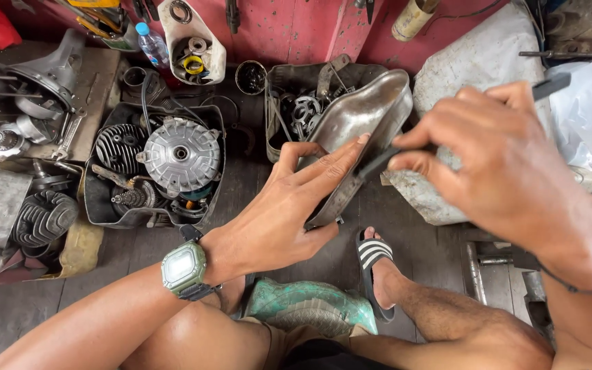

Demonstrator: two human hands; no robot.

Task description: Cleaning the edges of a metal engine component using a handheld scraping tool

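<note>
Your left hand (289,212) grips the curved grey metal cover (361,130) at frame centre, long axis running lower left to upper right. Your right hand (508,171) pinches a slim dark tool (378,162) against its right edge (nearer hand). A black tub of engine parts (101,205) sits left, well apart.

Engine parts tray (97,199) lies left of the metal cover (361,123).

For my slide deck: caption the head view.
Left hand steadies a curved grey metal cover while right hand works it with a dark slim tool.
</note>
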